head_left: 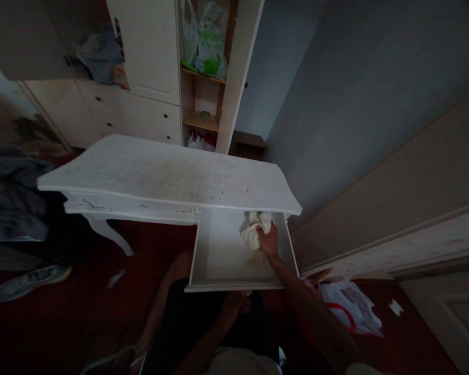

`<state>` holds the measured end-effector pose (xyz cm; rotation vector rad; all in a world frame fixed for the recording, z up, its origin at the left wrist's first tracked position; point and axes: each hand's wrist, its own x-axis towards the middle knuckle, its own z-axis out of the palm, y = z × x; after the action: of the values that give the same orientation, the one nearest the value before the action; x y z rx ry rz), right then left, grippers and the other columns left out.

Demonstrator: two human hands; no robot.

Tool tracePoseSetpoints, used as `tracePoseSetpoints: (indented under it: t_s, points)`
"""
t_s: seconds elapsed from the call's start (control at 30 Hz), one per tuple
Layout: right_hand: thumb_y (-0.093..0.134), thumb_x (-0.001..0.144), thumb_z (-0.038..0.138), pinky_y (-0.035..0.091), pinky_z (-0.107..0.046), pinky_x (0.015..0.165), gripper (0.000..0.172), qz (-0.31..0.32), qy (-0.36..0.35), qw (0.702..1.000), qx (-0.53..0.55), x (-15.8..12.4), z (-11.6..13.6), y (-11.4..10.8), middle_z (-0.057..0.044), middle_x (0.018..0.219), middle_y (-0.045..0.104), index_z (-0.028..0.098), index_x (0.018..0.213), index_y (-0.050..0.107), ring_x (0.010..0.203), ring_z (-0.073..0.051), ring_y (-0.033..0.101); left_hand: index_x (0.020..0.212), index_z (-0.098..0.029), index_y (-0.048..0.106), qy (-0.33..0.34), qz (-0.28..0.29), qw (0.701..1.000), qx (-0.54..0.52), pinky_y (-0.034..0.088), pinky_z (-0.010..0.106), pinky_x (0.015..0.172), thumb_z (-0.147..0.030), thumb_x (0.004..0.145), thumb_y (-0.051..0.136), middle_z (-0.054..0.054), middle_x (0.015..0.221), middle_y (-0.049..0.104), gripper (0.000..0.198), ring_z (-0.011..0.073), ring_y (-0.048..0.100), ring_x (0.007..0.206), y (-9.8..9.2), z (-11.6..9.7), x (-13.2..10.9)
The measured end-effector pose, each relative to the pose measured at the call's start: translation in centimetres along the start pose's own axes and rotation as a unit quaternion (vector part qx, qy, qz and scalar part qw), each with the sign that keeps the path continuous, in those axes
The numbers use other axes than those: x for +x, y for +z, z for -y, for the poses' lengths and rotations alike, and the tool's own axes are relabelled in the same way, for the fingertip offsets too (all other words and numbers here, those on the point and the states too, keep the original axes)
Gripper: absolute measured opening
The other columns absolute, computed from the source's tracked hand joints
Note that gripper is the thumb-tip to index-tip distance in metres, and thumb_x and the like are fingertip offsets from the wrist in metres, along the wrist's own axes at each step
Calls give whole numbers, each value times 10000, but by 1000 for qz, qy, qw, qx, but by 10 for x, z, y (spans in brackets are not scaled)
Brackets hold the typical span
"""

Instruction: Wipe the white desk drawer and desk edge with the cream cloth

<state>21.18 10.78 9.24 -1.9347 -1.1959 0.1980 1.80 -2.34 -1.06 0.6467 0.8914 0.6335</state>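
Observation:
My right hand (268,240) reaches into the pulled-out drawer (214,255) of a white table (160,166). Its fingers are closed on a crumpled cream cloth (252,237), pressed near the drawer's back right corner. A yellowish smudge shows on the drawer bottom just below the cloth. Below the drawer's front panel, over my lap, is my left hand (234,303). Its fingers are curled beside a small pale spot at the panel's lower edge. What they hold, if anything, is hidden.
Behind the table stands a white wardrobe (152,52) with an open door and plastic bags (211,47) on its shelf. A wall is close on the right. On the red floor lie a white plastic bag (352,302) and a shoe (31,281). Dark clothes (11,192) are piled at left.

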Motion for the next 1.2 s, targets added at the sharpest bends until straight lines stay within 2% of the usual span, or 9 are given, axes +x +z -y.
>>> tracePoseSetpoints:
  t_s: [0.07,0.13,0.4,0.57,0.67,0.87,0.97,1.07,1.2]
  points:
    - [506,831,546,309,-493,1132,768,-6,27,998,-51,8,5,10,-268,1493,390,46,1407,414,1420,-352,328,797,-114,656,-9,17,1000,5,475,318,589,-862,398,699,84,690,684,849,161,606,554,0,-4,-2]
    - [537,825,500,272,-491,1154,734,12,50,995,-82,16,16,20,-251,1522,352,63,1405,426,1439,-360,285,802,-117,653,-23,28,999,10,478,320,586,-864,396,694,88,701,691,851,166,611,554,1,-7,-2]
    - [648,765,363,352,-498,1094,580,68,19,995,-69,8,99,87,-174,1390,488,191,1303,518,1302,-361,440,793,-141,649,-22,36,999,16,486,322,601,-795,476,708,82,716,702,729,175,625,569,0,-10,0]
    - [670,774,387,378,-449,1073,541,170,-59,982,-56,-11,145,123,-119,1365,526,242,1285,566,1263,-328,471,781,-138,659,-6,50,999,19,488,332,624,-799,532,669,93,729,700,707,181,626,592,1,-14,-6]
    - [658,790,340,393,-405,1061,494,236,-109,963,-73,-5,156,120,-82,1337,577,254,1273,599,1236,-283,506,807,-134,660,-12,55,998,19,486,328,614,-815,513,663,94,743,701,741,176,621,583,2,-18,-7]
    - [716,680,219,460,-372,951,311,395,-196,896,-48,16,146,91,-42,1121,695,233,990,721,1056,-256,610,829,-139,672,-41,70,997,11,490,334,645,-758,488,707,88,765,708,708,172,626,598,-1,-18,-3]
    - [687,662,199,509,-327,785,245,431,-175,885,-25,9,140,86,-14,916,713,205,906,712,847,-222,646,802,-152,667,-44,66,997,6,487,325,634,-749,474,718,74,744,705,683,166,619,589,-1,-18,-2]
    - [620,687,193,497,-268,640,229,457,-85,882,77,-4,135,83,16,791,688,186,907,685,699,-174,625,824,-152,680,-42,66,997,6,486,312,625,-738,494,721,70,745,709,674,161,619,591,-1,-19,-4]
    - [647,720,303,500,-266,633,269,365,42,890,269,-16,134,76,22,785,679,194,964,669,682,-160,613,860,-129,692,-42,67,997,2,491,319,625,-708,515,724,84,759,713,675,167,627,595,-1,-20,-5]
